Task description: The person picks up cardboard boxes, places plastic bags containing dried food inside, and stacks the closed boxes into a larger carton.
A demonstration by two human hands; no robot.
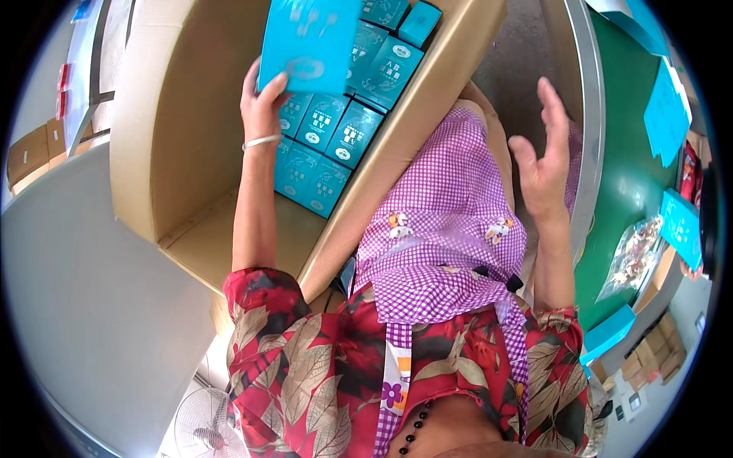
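In my left hand (pixel 263 100) is a blue printed box (pixel 312 43), gripped at its near left corner with the thumb on top. It is held over a large open cardboard carton (pixel 172 109). Inside the carton, blue printed boxes (pixel 355 134) lie packed in rows along the right wall, partly hidden by the held box. A smaller blue box (pixel 420 24) sits at the far end of the row. My right hand (pixel 544 160) is raised between the carton and the green table, fingers apart and holding nothing.
A green-topped table (pixel 618 131) with a metal rim curves along the right. On it are blue cartons (pixel 667 111) and a clear plastic bag of small pieces (pixel 633 252). Another person's hand (pixel 692 270) shows at the far right. A wire-caged fan (pixel 209 426) stands at lower left.
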